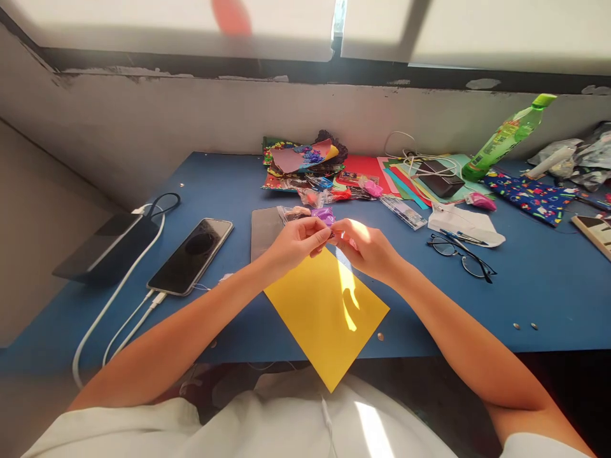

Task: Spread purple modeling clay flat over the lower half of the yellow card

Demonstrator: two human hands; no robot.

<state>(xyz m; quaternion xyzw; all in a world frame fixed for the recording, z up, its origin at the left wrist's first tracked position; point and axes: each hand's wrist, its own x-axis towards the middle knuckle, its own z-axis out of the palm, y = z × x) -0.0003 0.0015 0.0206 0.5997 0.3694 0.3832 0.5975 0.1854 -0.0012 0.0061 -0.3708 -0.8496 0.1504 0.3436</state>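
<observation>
My left hand and my right hand meet fingertip to fingertip above the far corner of a yellow sheet of paper. Both are closed in a pinch on something small and dark, mostly hidden by the fingers. The sheet lies turned like a diamond, its near corner hanging past the table edge, with sunlight patches on it. Just behind my fingers sits a purple packet beside a clear plastic bag. Under the sheet's left side is a flat dark grey rectangular thing.
A phone with white cables lies left on the blue table. Craft packets are piled at the back. To the right are eyeglasses, a tilted green bottle, a black charger and a patterned pouch.
</observation>
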